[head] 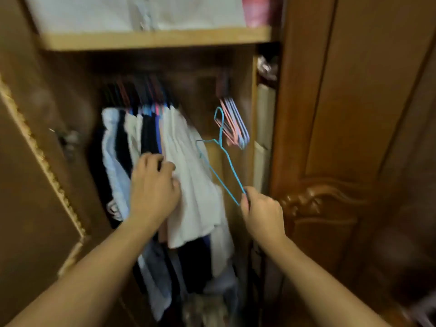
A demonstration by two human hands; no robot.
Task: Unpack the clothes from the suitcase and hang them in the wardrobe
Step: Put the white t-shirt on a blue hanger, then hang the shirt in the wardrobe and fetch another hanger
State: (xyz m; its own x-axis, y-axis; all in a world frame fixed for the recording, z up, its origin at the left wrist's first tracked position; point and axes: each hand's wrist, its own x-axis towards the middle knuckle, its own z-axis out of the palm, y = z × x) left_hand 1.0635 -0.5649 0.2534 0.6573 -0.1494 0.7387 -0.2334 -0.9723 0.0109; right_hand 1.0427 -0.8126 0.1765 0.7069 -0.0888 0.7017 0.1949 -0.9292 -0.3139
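Two hands: left hand [153, 185] gripping one white garment [191, 185], right hand [262, 213] pinching one blue hanger [220, 159].

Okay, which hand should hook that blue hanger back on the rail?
Right hand: it already pinches the blue wire hanger near the rail's free end. The left hand is gripping hung white clothes.
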